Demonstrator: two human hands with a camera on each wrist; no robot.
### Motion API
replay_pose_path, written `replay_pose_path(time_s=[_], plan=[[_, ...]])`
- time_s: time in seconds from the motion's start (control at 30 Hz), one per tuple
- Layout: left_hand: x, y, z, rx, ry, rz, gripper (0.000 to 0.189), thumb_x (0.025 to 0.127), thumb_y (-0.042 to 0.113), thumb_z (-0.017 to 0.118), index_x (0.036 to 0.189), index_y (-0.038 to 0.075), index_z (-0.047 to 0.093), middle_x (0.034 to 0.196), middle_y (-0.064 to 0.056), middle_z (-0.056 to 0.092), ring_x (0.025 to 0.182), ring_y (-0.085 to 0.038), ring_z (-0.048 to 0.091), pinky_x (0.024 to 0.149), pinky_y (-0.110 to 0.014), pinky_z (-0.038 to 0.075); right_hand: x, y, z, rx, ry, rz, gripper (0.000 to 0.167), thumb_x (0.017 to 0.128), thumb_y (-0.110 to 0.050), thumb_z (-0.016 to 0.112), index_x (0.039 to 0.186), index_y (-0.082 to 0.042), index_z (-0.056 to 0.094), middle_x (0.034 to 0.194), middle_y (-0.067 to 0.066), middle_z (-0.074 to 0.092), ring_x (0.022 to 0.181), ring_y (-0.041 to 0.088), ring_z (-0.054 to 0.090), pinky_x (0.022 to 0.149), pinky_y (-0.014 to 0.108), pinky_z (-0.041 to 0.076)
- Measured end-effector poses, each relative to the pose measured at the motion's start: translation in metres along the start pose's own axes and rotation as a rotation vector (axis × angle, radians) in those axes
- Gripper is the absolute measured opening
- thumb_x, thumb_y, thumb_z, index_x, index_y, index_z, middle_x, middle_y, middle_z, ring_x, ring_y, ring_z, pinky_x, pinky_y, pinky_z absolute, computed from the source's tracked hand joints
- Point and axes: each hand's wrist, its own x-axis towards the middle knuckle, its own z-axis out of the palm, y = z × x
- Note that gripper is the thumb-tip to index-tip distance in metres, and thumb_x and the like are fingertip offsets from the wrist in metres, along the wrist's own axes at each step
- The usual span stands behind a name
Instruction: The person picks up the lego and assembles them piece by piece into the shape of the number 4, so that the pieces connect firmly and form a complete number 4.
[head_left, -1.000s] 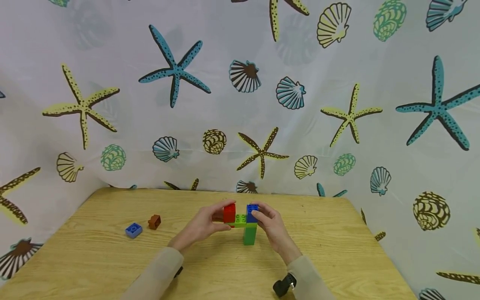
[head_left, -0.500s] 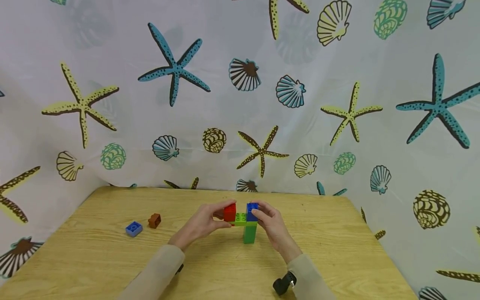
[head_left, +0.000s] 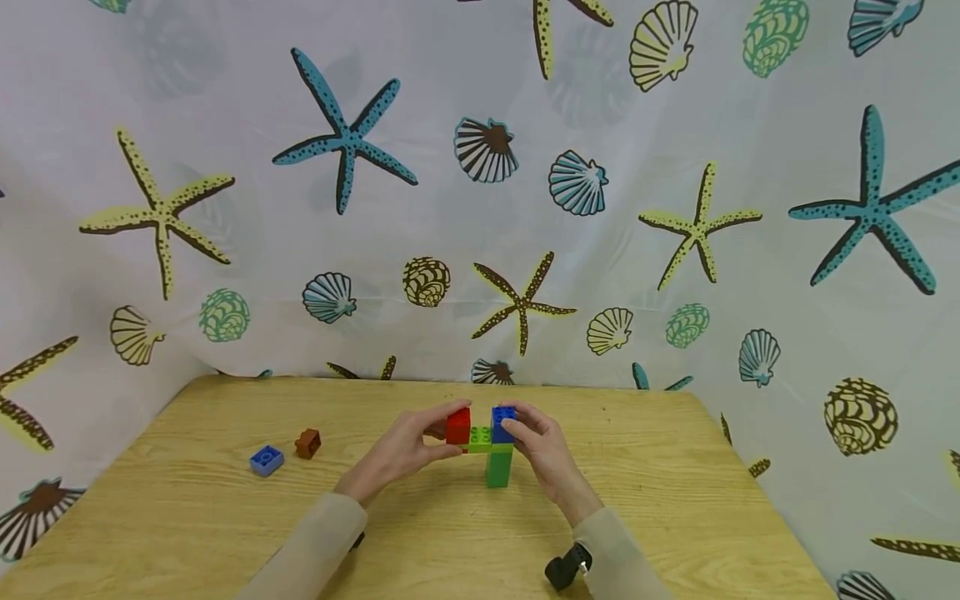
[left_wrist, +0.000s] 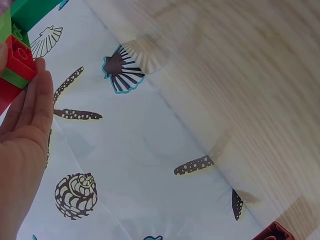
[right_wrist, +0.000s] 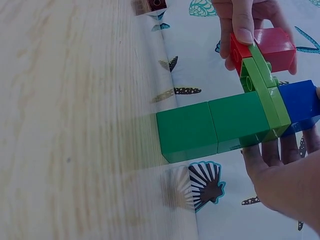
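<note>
A toy-brick structure stands on the table, its two stacked green bricks (right_wrist: pixel 215 127) forming a column under the right end of a lime-green span (head_left: pixel 479 440). A red brick (head_left: pixel 457 427) tops the span's left end, and a second red brick (right_wrist: pixel 241 49) sits beneath that end, above the table. My left hand (head_left: pixel 405 443) grips these red bricks between thumb and fingers. On the span's right end is a blue brick (head_left: pixel 503 425), pinched by my right hand (head_left: pixel 549 454). In the right wrist view its fingers also lie behind the lime-green piece.
Apart from the structure, a loose blue brick (head_left: pixel 266 460) and a brown brick (head_left: pixel 307 443) lie at the left on the wooden table (head_left: pixel 637 492). A shell-and-starfish patterned cloth (head_left: pixel 420 225) hangs behind and at the sides. A black wrist strap (head_left: pixel 567 567) is on the right sleeve.
</note>
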Motion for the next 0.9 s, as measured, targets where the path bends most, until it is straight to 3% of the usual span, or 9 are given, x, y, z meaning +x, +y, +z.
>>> replay_pose_path(time_s=[0.17,0.27,0.63,0.9], plan=[[-0.0022,-0.0007,0.0002,0.054,0.026,0.033,0.072,0.081,0.015,0.080,0.146,0.020,0.048,0.114,-0.005,0.071,0.090,-0.014,0.069,0.085,-0.040,0.057,-0.0014,-0.0014,0.0017,-0.002,-0.005,0.000,0.044,0.095,-0.030,0.065,0.133,-0.009,0.058,0.136,0.013,0.053,0.121,0.024,0.054,0.113,0.050,0.034],[-0.0016,-0.0007,0.0003,0.041,0.041,0.037,0.071,0.081,0.013,0.080,0.145,0.019,0.050,0.112,-0.006,0.072,0.087,-0.013,0.069,0.084,-0.041,0.057,-0.0012,-0.0023,0.0022,0.013,-0.004,-0.001,0.047,0.095,-0.030,0.066,0.134,-0.007,0.056,0.136,0.013,0.053,0.122,0.025,0.053,0.115,0.052,0.031],[0.0012,0.0006,0.0020,-0.037,0.040,-0.011,0.068,0.080,0.008,0.080,0.142,0.016,0.054,0.112,-0.008,0.072,0.085,-0.013,0.068,0.084,-0.051,0.055,0.0001,0.0000,0.0001,0.000,-0.001,0.005,0.046,0.095,-0.029,0.065,0.135,-0.007,0.056,0.136,0.014,0.054,0.120,0.023,0.055,0.114,0.051,0.033],[0.0019,0.0010,0.0021,-0.040,0.031,-0.051,0.067,0.080,0.008,0.080,0.141,0.017,0.055,0.110,-0.005,0.072,0.084,-0.010,0.066,0.083,-0.043,0.056,-0.0005,-0.0005,0.0001,-0.008,0.002,0.002,0.048,0.095,-0.029,0.065,0.135,-0.004,0.055,0.133,0.013,0.055,0.118,0.021,0.056,0.113,0.049,0.035]])
